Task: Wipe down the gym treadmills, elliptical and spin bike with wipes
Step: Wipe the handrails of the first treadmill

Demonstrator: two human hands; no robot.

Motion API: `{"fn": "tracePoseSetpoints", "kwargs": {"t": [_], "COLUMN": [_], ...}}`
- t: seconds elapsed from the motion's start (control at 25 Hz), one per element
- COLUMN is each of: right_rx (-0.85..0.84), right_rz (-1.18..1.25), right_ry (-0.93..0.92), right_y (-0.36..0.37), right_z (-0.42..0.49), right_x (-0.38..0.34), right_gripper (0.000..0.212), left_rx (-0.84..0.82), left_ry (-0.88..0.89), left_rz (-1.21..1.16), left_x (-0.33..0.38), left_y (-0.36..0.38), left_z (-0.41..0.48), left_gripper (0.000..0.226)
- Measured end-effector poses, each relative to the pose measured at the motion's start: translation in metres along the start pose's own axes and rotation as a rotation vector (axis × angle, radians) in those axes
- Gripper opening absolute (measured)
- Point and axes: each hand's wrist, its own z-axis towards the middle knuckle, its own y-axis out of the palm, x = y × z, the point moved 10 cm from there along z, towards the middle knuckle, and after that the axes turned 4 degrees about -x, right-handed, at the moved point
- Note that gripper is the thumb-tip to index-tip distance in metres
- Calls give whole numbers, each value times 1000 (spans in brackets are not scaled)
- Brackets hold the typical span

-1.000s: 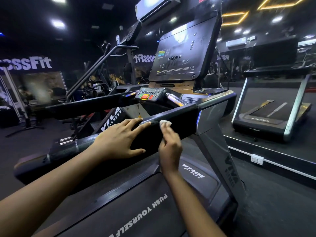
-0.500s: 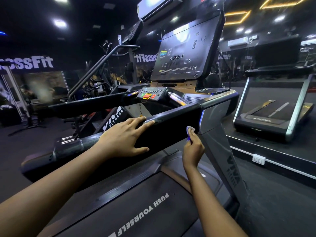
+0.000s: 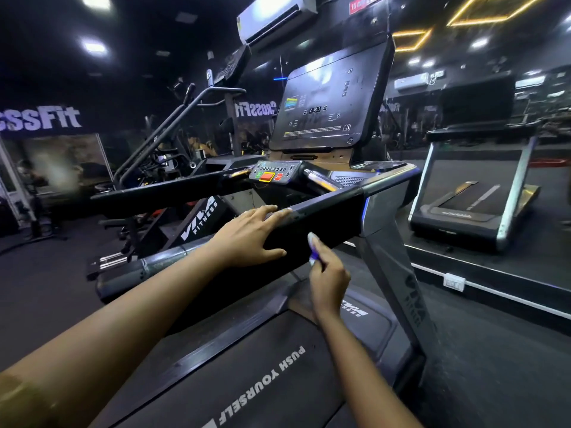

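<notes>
On treadmill handrail (image 3: 327,217) | left hand (image 3: 247,239) flat over top edge | right hand (image 3: 329,279) pinches wipe (image 3: 312,242) against lower edge

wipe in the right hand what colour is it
The wipe is white with a blue patch; head view.

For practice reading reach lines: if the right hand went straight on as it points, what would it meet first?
Likely the handrail: the wipe in the right hand seems to touch its side; depth unclear.

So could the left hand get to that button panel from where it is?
Probably yes: the left hand rests on the rail, and the panel sits just beyond with nothing visible between them.
</notes>
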Motion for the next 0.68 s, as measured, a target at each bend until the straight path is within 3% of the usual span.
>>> {"fn": "tracePoseSetpoints", "kwargs": {"t": [0.12, 0.2, 0.28, 0.36, 0.56, 0.68], "right_rx": [14, -90, -247, -309, -261, -393], "right_rz": [-142, -271, -394, -517, -589, -544], "right_ry": [-129, -126, -107, -156, -416, -591], "right_y": [-11, 3, 26, 42, 67, 78], "right_z": [65, 99, 106, 92, 18, -6], "right_x": [-24, -31, -27, -29, -77, -102], "right_gripper": [41, 40, 39, 41, 50, 43], "left_rx": [42, 30, -23, -99, -119, -115], "left_ry": [7, 25, 27, 13, 12, 7], "left_rz": [19, 33, 40, 30, -12, -16], "left_x": [-12, -23, -34, -43, -45, -47], "left_y": [-17, -21, -18, -7, 5, 7], "left_z": [-14, -32, -50, -64, -71, -69], "left_gripper": [79, 80, 100, 118, 118, 116]}}
